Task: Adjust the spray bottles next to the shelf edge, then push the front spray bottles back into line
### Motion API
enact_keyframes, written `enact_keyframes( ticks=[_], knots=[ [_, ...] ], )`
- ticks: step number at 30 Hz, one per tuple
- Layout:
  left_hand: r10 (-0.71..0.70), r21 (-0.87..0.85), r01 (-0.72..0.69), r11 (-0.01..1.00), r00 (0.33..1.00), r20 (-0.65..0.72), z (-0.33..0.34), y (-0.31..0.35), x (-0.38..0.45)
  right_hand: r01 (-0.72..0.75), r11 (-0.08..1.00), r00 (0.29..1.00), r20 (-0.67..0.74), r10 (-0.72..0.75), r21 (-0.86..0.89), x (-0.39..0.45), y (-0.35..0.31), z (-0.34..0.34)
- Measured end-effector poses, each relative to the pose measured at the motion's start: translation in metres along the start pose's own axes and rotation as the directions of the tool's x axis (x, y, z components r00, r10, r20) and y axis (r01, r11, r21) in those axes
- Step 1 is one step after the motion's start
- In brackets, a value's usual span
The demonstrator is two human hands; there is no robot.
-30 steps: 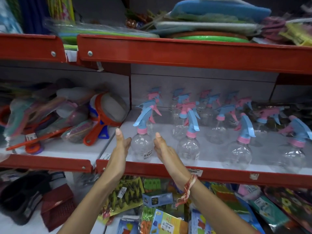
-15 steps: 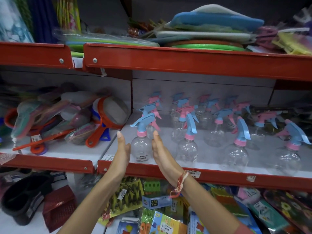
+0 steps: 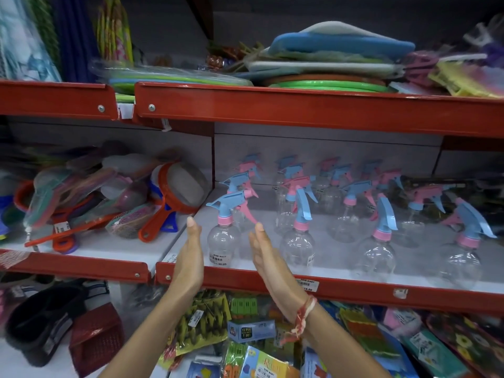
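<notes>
Seen from the head view. Left hand [image 3: 191,257] and right hand [image 3: 268,261] raised edge-on at the near front of the middle shelf [image 3: 354,290], one on each side of the nearest spray bottle [image 3: 224,241]. Fingers of both hands straight and together, palms turned toward each other, gripping nothing. Hard to tell whether the left palm touches the bottle wall; the right hand appears just beside it, with a small gap. Judged from this: bottle framed between the hands, not yet grasped and not yet lifted, so nearly all of the handling left to do.

Place of this bottle: upright at the left near corner of the shelf, just behind the red front lip, price sticker turned to the near side, blue trigger head pointing left, pink collar below it.

Now the containers. Front bottle clear, apparently empty inside. Same for the neighbour bottle [image 3: 298,249] just to the right and for the further rows of spray bottles [image 3: 381,203] going far and right: clear bodies, blue or pink heads, no liquid visible. A few of the far ones too blurred to judge.

On the left shelf section, a heap of plastic strainers [image 3: 174,192] and similar wrapped goods. Above, a top shelf [image 3: 300,110] with stacked flat items. Below, packets in a lower bin [image 3: 207,328], contents too small to name.
</notes>
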State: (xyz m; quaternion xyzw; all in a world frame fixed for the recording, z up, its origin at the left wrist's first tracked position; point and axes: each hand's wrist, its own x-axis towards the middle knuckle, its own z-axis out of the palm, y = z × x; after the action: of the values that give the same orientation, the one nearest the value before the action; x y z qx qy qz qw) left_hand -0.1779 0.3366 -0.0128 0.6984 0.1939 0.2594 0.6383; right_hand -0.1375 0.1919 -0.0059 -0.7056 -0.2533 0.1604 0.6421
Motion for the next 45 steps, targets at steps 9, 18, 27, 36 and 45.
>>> enact_keyframes(
  ticks=[9, 18, 27, 36, 45],
  knots=[
    [0.25, -0.138, -0.249, 0.959, 0.968, -0.01, 0.058, 0.01, -0.038, 0.332, 0.942, 0.734, -0.641, -0.226, 0.049, -0.025, 0.007, -0.089],
    [-0.12, -0.035, 0.136, 0.99, 0.948, 0.296, 0.113, 0.007, -0.048, -0.112, 0.967, 0.978, -0.149, 0.148, 0.228, 0.031, 0.019, -0.12],
    [-0.124, 0.035, 0.119, 0.992, 0.95, 0.288, 0.123, 0.021, -0.031, -0.131, 0.981, 0.988, -0.06, 0.141, 0.145, -0.011, 0.005, -0.117],
    [-0.1, -0.028, 0.115, 0.993, 0.939, 0.329, 0.123, 0.02, -0.02, -0.13, 0.989, 0.984, -0.11, 0.137, 0.068, -0.023, 0.012, -0.115],
    [0.108, -0.015, -0.107, 0.994, 0.991, 0.077, 0.121, 0.002, -0.033, 0.03, 0.999, 0.983, -0.179, -0.034, -0.024, -0.044, 0.016, -0.135]
  ],
)
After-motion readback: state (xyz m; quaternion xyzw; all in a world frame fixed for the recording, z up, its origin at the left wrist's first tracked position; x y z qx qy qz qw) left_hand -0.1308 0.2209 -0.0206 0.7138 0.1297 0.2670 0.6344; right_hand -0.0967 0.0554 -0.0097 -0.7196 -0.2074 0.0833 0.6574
